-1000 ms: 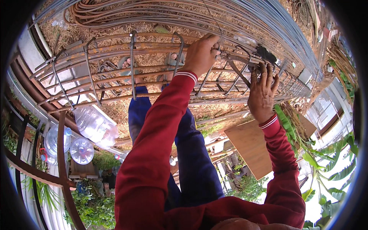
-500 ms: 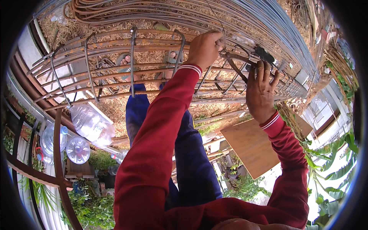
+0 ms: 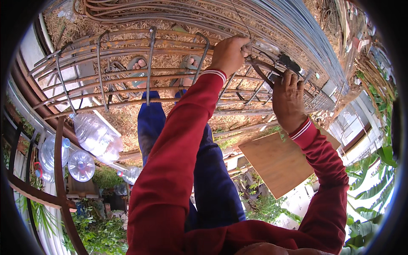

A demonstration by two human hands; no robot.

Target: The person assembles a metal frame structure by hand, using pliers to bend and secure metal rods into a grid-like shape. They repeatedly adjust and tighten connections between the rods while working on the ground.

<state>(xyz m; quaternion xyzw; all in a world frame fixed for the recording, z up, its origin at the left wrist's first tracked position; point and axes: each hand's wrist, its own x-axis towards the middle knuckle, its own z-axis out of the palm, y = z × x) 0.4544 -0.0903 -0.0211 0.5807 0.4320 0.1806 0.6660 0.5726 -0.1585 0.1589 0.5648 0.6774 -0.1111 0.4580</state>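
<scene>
Resting near rebar cage [image 3: 150, 63] — bottles [image 3: 81, 166], contents unclear

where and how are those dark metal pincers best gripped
Probably by the two long handles of the pincers, coming from the right, where the right hand is: they spread apart toward that side, giving room to squeeze, while the head points left, close to the left hand.

Pincers [image 3: 264, 64] | dark metal | handles spread | over rusty rebar cage [image 3: 150, 63]
</scene>
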